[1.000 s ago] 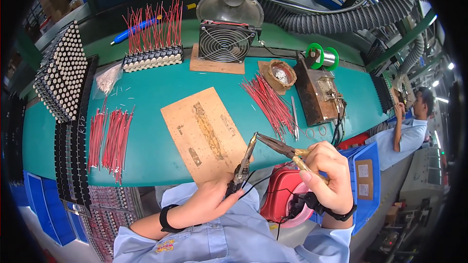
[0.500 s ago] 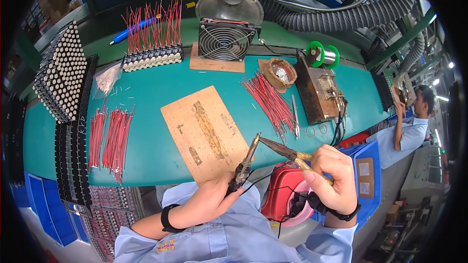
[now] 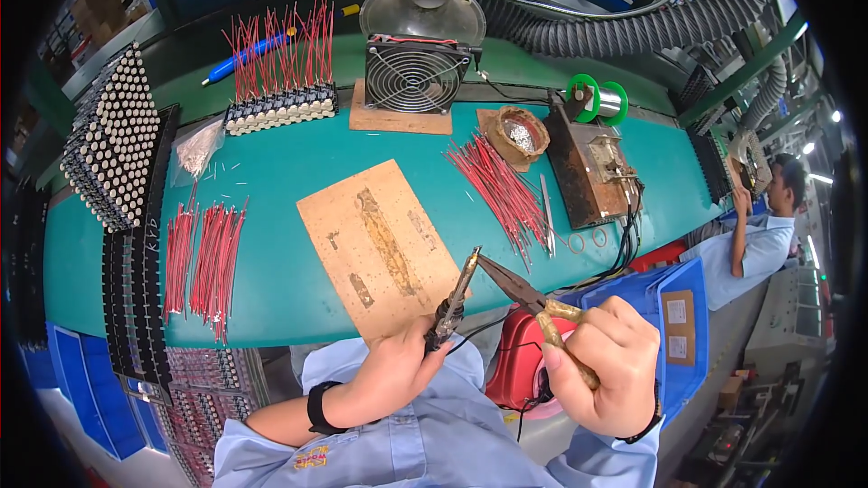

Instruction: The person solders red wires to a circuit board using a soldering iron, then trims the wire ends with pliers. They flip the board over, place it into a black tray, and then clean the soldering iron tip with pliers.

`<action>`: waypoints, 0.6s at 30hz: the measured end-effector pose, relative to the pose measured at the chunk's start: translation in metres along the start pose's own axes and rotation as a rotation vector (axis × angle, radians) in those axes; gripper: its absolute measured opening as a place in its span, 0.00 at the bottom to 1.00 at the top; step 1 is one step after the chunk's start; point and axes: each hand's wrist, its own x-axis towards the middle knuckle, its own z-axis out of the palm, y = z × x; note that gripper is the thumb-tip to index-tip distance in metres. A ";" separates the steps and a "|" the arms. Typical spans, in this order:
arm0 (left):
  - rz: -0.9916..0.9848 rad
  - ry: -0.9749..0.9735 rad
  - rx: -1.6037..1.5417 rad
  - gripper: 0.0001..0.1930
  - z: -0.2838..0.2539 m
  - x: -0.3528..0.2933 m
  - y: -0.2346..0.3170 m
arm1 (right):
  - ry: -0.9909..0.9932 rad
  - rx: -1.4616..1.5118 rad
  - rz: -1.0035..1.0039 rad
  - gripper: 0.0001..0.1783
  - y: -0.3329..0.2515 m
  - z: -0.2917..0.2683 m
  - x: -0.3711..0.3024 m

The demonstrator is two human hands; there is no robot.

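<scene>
My left hand (image 3: pixel 391 369) is closed around the handle of a soldering iron (image 3: pixel 450 309), whose tip points up and away from me near the table's front edge. In my right hand (image 3: pixel 608 363) is a pair of long-nose pliers (image 3: pixel 517 289) with worn yellowish handles, gripped with the thumb along one handle. The dark jaws of the pliers point up and left, their end right beside the iron's tip. Whether the two tips touch, I cannot tell. Below and left of the iron lies a stained brown board (image 3: pixel 348 258) on the green tabletop.
Red wires (image 3: pixel 497 190) lie near a bowl of metal bits (image 3: pixel 523 134), a rusty metal box (image 3: pixel 586 172) and a solder spool (image 3: pixel 597 101). More red wires (image 3: pixel 215 258) lie left. A fan (image 3: pixel 414 77) stands behind. Blue bins (image 3: pixel 683 334) and another person (image 3: pixel 764 244) are right.
My right hand has shifted slightly down and left, turning the pliers so that their handles slope more steeply. My left hand and the soldering iron have hardly moved.
</scene>
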 end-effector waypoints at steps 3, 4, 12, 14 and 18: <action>0.032 0.007 -0.043 0.11 0.000 0.000 -0.004 | -0.014 -0.006 -0.001 0.10 0.001 0.000 0.002; 0.037 0.004 -0.045 0.11 -0.001 0.000 -0.004 | -0.008 0.047 0.003 0.10 0.004 -0.001 0.003; 0.049 -0.036 -0.086 0.11 -0.004 -0.001 -0.003 | -0.062 0.203 0.008 0.10 0.022 -0.007 0.005; 0.043 -0.032 -0.066 0.11 -0.004 -0.002 -0.003 | -0.084 0.206 0.003 0.10 0.023 -0.008 0.005; 0.056 0.022 -0.029 0.10 0.000 -0.002 -0.004 | -0.060 0.129 -0.016 0.10 0.017 -0.006 0.003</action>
